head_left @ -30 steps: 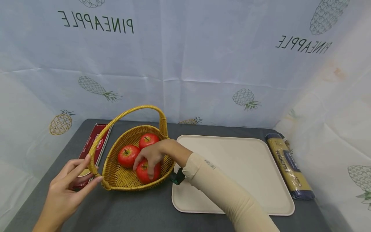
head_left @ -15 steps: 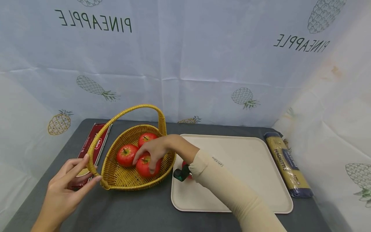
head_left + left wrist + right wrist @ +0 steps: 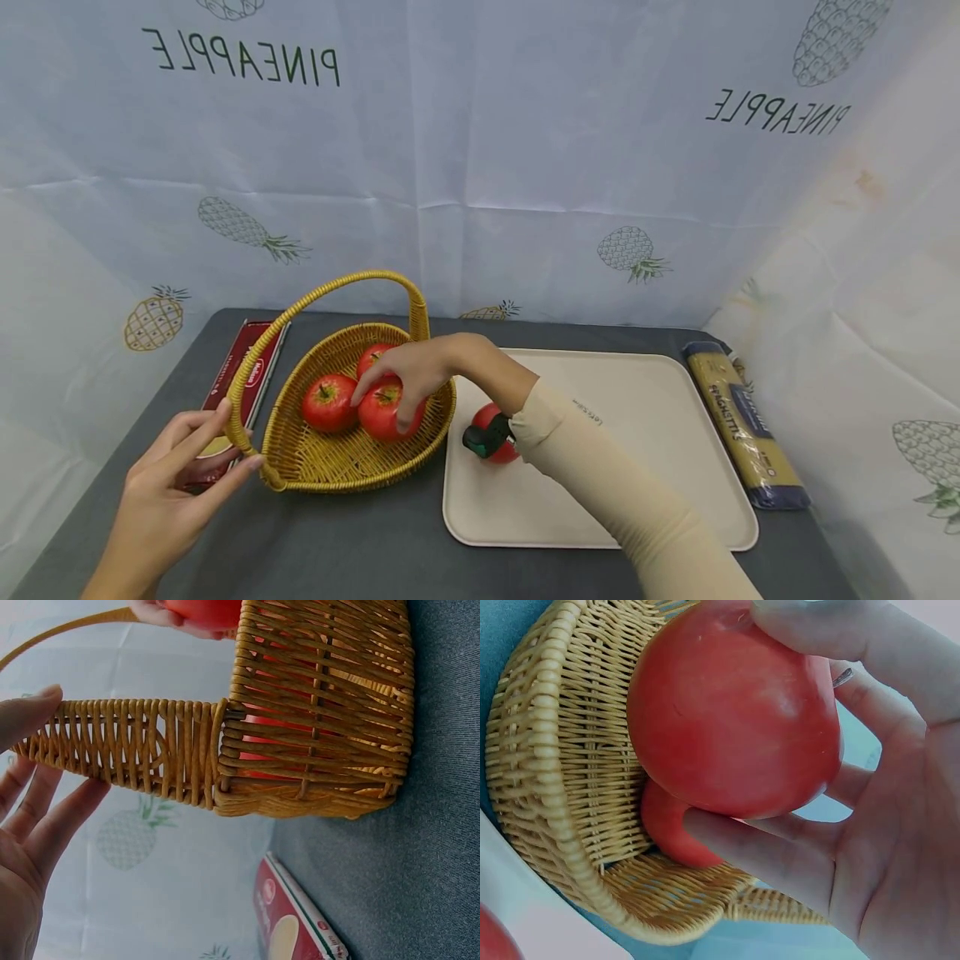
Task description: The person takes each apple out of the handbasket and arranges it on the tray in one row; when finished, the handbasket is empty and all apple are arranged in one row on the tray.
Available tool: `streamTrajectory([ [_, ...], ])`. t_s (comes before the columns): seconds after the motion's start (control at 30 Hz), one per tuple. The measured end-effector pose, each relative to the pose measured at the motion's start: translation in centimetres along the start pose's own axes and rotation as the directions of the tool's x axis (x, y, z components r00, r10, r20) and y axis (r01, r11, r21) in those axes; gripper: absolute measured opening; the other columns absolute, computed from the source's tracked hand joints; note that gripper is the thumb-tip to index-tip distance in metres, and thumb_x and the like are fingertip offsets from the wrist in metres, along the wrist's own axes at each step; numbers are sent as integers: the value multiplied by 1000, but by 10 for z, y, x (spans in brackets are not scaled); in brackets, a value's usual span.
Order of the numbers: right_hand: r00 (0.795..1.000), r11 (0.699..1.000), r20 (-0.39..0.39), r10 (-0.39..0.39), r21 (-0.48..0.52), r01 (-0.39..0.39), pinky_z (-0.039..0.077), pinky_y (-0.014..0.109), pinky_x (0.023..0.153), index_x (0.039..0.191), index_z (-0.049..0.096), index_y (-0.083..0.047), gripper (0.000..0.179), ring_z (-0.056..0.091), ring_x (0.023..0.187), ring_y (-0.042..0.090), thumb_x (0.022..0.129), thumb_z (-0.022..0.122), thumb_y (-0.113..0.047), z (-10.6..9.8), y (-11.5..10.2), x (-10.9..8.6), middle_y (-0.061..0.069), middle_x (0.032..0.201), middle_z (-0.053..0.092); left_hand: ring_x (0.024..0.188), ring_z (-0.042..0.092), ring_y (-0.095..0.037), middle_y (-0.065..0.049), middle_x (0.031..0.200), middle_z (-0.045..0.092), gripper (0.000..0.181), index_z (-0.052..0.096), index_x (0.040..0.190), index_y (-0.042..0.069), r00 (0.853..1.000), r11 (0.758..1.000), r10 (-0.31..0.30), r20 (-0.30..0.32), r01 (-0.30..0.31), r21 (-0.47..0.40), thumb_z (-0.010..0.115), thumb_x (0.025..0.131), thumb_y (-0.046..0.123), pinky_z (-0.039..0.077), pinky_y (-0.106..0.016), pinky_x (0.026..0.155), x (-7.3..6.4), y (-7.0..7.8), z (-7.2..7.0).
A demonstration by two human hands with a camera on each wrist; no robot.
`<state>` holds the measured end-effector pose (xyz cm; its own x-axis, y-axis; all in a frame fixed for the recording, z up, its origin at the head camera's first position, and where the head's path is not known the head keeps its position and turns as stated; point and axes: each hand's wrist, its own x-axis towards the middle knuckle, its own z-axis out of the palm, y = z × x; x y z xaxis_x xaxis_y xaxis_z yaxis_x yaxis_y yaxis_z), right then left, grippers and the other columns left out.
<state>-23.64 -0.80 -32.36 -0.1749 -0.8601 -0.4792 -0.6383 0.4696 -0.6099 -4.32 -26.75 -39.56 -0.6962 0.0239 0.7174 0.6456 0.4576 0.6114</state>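
Note:
My right hand (image 3: 420,375) grips a red apple (image 3: 386,412) over the yellow wicker basket (image 3: 315,467); in the right wrist view the thumb and fingers wrap round this apple (image 3: 735,712). Two more red apples lie in the basket: one at the left (image 3: 330,402), and another behind (image 3: 372,357), partly covered by the hand. With fingertips and thumb, my left hand (image 3: 168,492) pinches the basket's handle (image 3: 238,408) near its left base. The left wrist view shows the thumb on one side of the woven handle (image 3: 142,750) and fingers on the other.
A beige tray (image 3: 600,533) lies right of the basket, with an apple (image 3: 487,414) on it, partly behind the dark wrist device (image 3: 487,437). A spaghetti packet (image 3: 746,425) lies along the tray's right side. Behind the left hand is a red box (image 3: 247,358). A patterned curtain (image 3: 480,167) closes the back.
My right hand has lifted the gripped apple slightly and shifted right. The wrist has moved right, uncovering the apple on the tray. The left hand stays on the handle.

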Motion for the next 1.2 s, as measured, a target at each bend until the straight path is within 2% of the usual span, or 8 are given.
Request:
streamTrajectory([
  [0.2,1000,1000,-26,-10,19,10,54,20,100,147,56,-25,65,40,134,12,85,76,-16,-4,2,-13,-4,154,42,98,69,7,5,116,61,69,52,135,-19,1000,1000,8,4,-8,-12,75,88,25,56,-8,88,-1,0,0],
  [0.43,997,1000,-69,-27,2,28,57,22,96,145,58,-25,63,41,133,13,85,76,-17,-6,4,-31,-2,149,47,98,68,8,6,116,61,70,53,136,-19,1000,1000,-9,5,9,11,75,87,27,56,-7,87,-1,1,0],
  [0.67,991,999,-135,-25,34,30,61,24,93,143,60,-25,64,45,131,14,83,79,-16,-7,5,-57,-3,144,50,98,68,7,5,116,61,70,53,135,-19,1000,1000,-15,9,15,10,75,87,27,56,-7,87,-1,2,0],
  [0.87,983,998,-180,16,59,-6,62,25,91,140,62,-29,63,49,128,15,81,81,-17,-8,9,-80,-5,140,53,98,68,7,5,116,61,70,52,136,-19,1000,1000,-12,7,12,3,75,87,27,57,-8,87,-1,1,0],
  [1.2,967,995,-255,8,97,18,62,28,93,141,61,-23,64,50,129,20,80,80,-16,-7,25,-113,1,138,55,97,68,8,6,115,61,69,53,136,-17,999,999,-41,2,41,26,76,85,24,56,-7,86,-1,2,0],
])
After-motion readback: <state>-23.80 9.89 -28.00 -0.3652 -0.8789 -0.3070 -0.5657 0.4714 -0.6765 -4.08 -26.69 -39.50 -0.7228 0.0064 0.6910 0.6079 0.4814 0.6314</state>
